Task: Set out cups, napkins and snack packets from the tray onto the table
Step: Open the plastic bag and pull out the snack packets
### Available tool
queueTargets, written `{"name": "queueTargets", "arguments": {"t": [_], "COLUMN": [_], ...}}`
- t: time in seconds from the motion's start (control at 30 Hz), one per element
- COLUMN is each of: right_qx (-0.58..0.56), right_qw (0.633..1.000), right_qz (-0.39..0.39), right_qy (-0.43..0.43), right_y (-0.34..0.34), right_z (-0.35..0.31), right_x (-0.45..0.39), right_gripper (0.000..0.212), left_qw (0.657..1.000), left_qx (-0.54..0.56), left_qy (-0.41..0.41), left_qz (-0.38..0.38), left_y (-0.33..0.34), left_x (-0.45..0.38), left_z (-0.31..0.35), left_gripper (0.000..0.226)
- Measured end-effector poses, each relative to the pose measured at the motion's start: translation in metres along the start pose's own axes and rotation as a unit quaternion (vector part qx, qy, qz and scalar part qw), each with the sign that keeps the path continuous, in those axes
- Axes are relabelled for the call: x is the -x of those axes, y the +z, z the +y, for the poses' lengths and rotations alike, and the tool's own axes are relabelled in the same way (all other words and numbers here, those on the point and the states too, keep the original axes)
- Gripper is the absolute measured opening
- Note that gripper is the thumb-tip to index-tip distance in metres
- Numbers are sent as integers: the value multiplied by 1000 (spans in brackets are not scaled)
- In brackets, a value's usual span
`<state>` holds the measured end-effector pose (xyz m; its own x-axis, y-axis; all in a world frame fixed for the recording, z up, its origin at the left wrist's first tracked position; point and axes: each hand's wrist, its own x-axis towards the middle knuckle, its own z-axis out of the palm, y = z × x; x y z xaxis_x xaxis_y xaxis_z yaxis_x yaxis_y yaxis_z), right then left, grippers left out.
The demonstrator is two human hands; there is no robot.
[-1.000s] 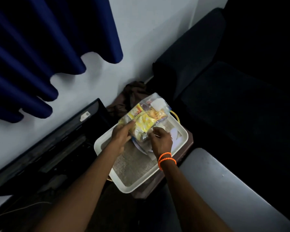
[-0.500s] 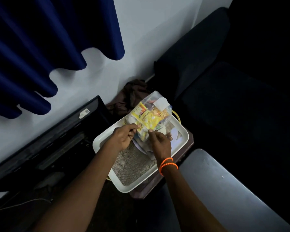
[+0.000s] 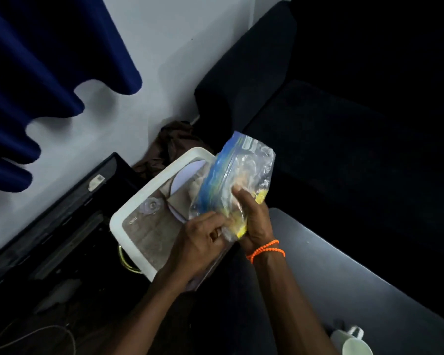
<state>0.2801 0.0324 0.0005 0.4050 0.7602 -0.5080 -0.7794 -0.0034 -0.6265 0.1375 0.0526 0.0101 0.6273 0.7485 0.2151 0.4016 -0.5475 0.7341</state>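
Over tray (image 3: 128, 213) | both hands: L (image 3: 203, 242) + R (image 3: 254, 221) fingers clamped on snack bag (image 3: 236, 183)

**Hand and arm posture**

We extend both forearms forward, converging at the grip. Our left hand (image 3: 205, 237) curls its fingers closed at the near, lower side of the grip; our right hand (image 3: 254, 219) clamps from the opposite side, thumb uppermost, wrist banded in orange beads.

blue curtain (image 3: 31, 80); dark sofa (image 3: 331, 124); brown cloth (image 3: 174, 142)
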Motion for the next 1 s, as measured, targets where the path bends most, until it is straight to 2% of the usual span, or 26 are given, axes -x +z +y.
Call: {"name": "queueTargets", "arguments": {"t": [0.07,0.1,0.17,0.23,0.27,0.3,0.37,0.43,0.5,0.57,0.63,0.67,0.7,0.73,0.77,0.8,0.87,0.9,0.93,0.97,1.0], "right_qx": [6,1,-12,17,37,53,64,131,227,243,232,243,281,337,393,428,410,394,388,387,383], "right_qw": [999,999,998,996,993,990,988,978,950,935,934,930,918,897,869,842,832,834,834,834,838], "right_qz": [27,41,61,90,111,129,141,160,213,256,270,275,279,284,295,316,355,369,375,376,372], "right_qy": [21,24,15,-11,-18,-15,5,21,28,31,22,9,-14,-40,-64,-89,-112,-113,-114,-115,-114], "right_y": [-32,-49,-84,-116,-129,-140,-156,-161,-166,-171,-173,-173,-171,-168,-167,-166,-168,-171,-176,-181,-185], "right_z": [-9,-13,-16,-12,-7,-1,12,21,24,23,21,20,20,19,19,19,16,14,11,8,5], "right_x": [19,31,58,86,97,106,118,126,134,142,147,150,153,155,155,155,155,155,156,156,157], "right_gripper": [48,49,49,51,54,57,54,50,66,82,98,106,113,116,113,100,60,38,19,7,7], "left_qw": [987,976,969,965,961,954,914,847,797,764,731,714,712,740,792,847,915,939,962,978,983], "left_qx": [116,165,201,189,183,191,241,283,303,334,392,419,427,396,327,242,81,27,-16,-53,-86], "left_qy": [-79,-112,-141,-161,-188,-226,-312,-400,-470,-516,-531,-534,-527,-505,-459,-389,-234,-175,-128,-102,-108], "left_qz": [-82,-84,4,83,86,53,-98,-208,-226,-196,-172,-172,-181,-202,-233,-270,-317,-296,-242,-174,-121], "left_y": [4,6,11,22,32,45,76,108,129,137,141,142,143,144,147,149,151,151,149,150,148], "left_x": [8,12,18,17,14,11,9,19,32,40,46,50,56,64,73,81,94,99,102,102,102], "left_z": [15,21,33,41,43,43,43,43,45,51,56,61,68,76,81,86,95,96,93,88,83], "left_gripper": [19,20,16,20,19,14,12,18,20,27,34,30,23,19,21,22,26,27,25,25,30]}}
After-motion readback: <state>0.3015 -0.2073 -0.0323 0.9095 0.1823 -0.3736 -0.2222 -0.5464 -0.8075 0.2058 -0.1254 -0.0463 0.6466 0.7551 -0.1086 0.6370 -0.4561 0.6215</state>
